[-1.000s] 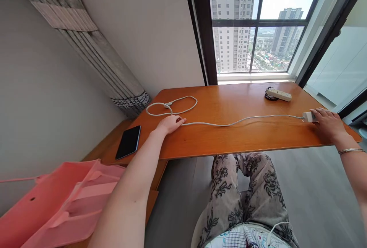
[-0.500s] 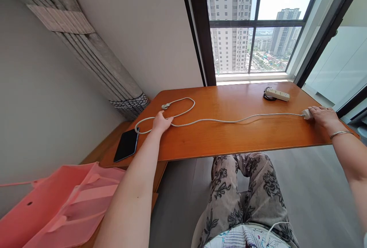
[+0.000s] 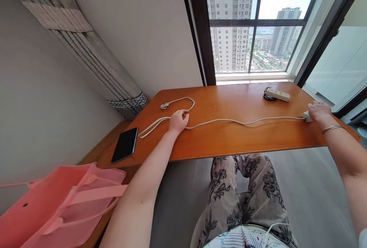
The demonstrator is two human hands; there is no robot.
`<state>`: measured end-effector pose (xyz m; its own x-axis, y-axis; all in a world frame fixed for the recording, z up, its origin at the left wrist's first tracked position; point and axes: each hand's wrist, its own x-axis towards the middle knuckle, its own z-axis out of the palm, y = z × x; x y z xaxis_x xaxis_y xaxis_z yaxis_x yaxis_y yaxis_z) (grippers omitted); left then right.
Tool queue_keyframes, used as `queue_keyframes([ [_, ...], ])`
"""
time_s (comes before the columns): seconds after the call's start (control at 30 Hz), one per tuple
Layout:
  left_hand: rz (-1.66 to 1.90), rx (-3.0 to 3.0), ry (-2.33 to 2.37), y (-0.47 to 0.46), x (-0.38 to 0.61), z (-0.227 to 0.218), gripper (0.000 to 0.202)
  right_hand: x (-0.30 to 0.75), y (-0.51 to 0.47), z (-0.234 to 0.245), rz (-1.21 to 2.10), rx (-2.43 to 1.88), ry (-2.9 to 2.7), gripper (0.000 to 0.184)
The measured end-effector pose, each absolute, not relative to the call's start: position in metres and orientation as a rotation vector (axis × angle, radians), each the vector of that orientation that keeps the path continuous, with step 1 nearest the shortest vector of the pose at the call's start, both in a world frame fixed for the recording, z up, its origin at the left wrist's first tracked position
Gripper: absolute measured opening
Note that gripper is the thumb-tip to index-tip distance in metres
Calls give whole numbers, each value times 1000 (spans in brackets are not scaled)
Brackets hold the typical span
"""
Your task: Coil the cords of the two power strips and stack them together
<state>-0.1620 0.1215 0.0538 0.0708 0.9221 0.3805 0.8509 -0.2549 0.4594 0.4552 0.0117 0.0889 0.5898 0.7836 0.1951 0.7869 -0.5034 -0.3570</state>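
Note:
A white power cord [image 3: 220,120] runs across the wooden table, with a loose loop at its left part. My left hand [image 3: 178,121] is closed on the cord near the middle-left of the table. Beyond that hand, the cord's plug [image 3: 164,106] lies on the tabletop. At the right end, my right hand [image 3: 319,111] grips a white block [image 3: 306,116] that the cord runs into, probably a power strip. Most of that block is hidden under my fingers.
A second, cream power strip [image 3: 277,94] with a black cord lies at the table's back right. A dark tablet [image 3: 125,145] rests on the left end of the table [image 3: 206,141]. Below it stands a pink bag [image 3: 71,202]. A window is behind the table.
My left hand has slid right along the cord, drawing the left loop narrower. My right hand has shifted slightly left and up, still on the white block.

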Motion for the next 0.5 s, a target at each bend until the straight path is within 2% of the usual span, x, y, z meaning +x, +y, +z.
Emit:
queue_keyframes([
  [0.07,969,2257,1755,118,-138,52,19,442,26,85,-38,-2381,-1336,14],
  [0.13,991,2306,1670,112,-111,47,19,424,42,78,-56,-2338,-1418,13],
  [0.37,968,2553,1455,86,-59,26,26,362,93,63,-39,-2378,-1743,47],
  [0.5,944,2586,1466,83,-64,25,26,348,113,56,18,-2414,-1738,59],
])
